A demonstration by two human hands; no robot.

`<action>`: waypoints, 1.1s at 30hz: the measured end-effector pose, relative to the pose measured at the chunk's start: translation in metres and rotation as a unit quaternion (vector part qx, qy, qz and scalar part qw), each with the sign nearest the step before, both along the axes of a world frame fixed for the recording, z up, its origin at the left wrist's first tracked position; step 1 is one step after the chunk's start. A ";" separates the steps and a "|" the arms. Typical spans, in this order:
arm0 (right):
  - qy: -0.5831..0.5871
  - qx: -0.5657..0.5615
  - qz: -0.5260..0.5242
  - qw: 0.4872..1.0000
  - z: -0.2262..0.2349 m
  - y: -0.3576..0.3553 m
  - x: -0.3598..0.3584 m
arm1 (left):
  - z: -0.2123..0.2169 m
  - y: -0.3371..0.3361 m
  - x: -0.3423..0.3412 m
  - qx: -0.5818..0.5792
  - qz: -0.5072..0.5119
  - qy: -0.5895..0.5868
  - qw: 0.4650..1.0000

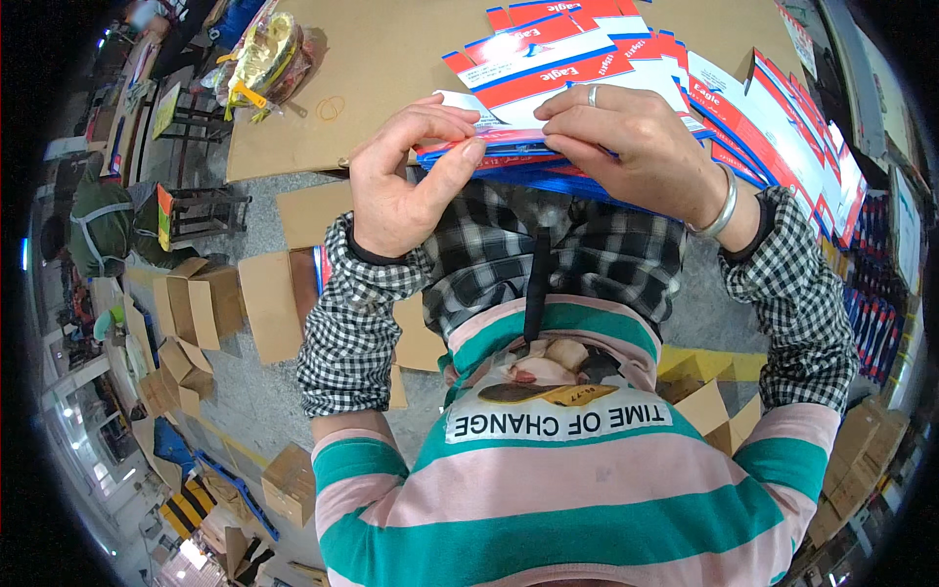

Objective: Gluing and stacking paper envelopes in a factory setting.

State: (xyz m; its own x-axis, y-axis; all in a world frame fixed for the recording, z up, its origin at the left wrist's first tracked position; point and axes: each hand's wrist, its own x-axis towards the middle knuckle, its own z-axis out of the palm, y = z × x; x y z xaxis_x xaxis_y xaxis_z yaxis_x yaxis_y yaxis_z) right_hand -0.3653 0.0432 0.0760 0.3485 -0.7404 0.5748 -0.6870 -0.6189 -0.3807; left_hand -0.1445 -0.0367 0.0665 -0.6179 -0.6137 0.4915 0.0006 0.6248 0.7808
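At the table's near edge, both hands are on a thin printed carton (511, 137) in red, white and blue. My left hand (406, 181) pinches its left end, thumb in front and curled fingers behind. Further right, my right hand (641, 147) has its fingers bent closed over the carton's edge; its fingertips are partly hidden. A ring and a metal bangle are on the right hand and wrist. Under and behind the hands lie overlapping flat cartons (548, 90) of the same print, and more flat cartons (782, 137) fan out to the right.
The brown table top (391, 54) holds a clear bag of yellow and dark items (269, 64) and a rubber band (330, 108) at left. Open cardboard boxes (279, 298) stand on the floor to the left. Stools (201, 210) are beyond them. Stacked cartons (871, 293) line the right.
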 end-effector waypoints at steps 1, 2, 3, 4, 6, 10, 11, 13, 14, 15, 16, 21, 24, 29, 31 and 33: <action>0.001 0.001 0.001 1.000 0.000 0.000 0.000 | 0.000 0.000 0.000 0.001 -0.005 0.002 1.000; 0.002 -0.006 0.000 1.000 0.001 -0.001 0.001 | 0.001 -0.001 0.001 0.002 -0.004 0.002 1.000; 0.003 -0.013 -0.001 1.000 0.001 -0.001 0.001 | 0.002 -0.002 0.001 0.000 -0.011 0.005 1.000; 0.004 -0.012 0.001 1.000 0.002 -0.001 0.001 | 0.002 -0.002 0.002 -0.001 -0.018 0.008 1.000; 0.002 -0.017 0.003 1.000 0.003 0.000 0.002 | 0.004 -0.002 0.003 -0.005 -0.023 0.002 1.000; 0.011 -0.021 0.002 1.000 0.004 0.001 0.002 | 0.007 -0.003 0.004 -0.009 -0.039 -0.018 0.999; 0.016 -0.014 0.000 1.000 0.004 0.002 0.002 | 0.008 -0.003 0.004 -0.008 -0.039 -0.017 0.999; 0.023 -0.006 -0.001 1.000 0.003 0.002 0.002 | 0.010 -0.004 0.004 -0.022 -0.053 -0.034 0.998; 0.023 -0.009 -0.004 1.000 0.001 0.001 0.002 | 0.009 -0.003 0.003 -0.021 -0.053 -0.033 0.998; 0.024 -0.013 -0.006 1.000 0.000 0.001 0.003 | 0.009 -0.001 0.003 -0.008 -0.044 -0.029 0.999; 0.024 -0.012 -0.005 1.000 -0.002 0.000 0.004 | 0.009 0.001 0.002 0.004 -0.036 -0.025 0.999; 0.063 0.041 -0.009 0.997 -0.005 0.002 0.006 | 0.005 0.004 0.000 0.005 -0.029 -0.041 0.999; 0.066 0.033 -0.013 0.997 -0.005 0.001 0.005 | 0.005 0.004 0.001 0.018 -0.030 -0.054 0.998; 0.062 0.016 -0.023 0.998 -0.012 -0.002 0.004 | 0.009 0.009 -0.004 0.038 0.005 -0.111 0.993; 0.054 0.008 -0.027 0.998 -0.013 -0.003 0.003 | 0.009 0.011 -0.007 0.089 0.042 -0.108 0.989; 0.049 -0.014 -0.040 0.998 -0.014 -0.005 0.004 | 0.003 0.009 -0.011 0.088 0.064 -0.091 0.990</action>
State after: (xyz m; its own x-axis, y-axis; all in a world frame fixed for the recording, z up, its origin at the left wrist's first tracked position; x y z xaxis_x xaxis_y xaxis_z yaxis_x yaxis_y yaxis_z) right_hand -0.3615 0.0384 0.0625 0.3447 -0.7519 0.5619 -0.7680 -0.5702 -0.2918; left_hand -0.1555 -0.0282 0.0691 -0.5982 -0.7588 0.2575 -0.2199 0.4645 0.8579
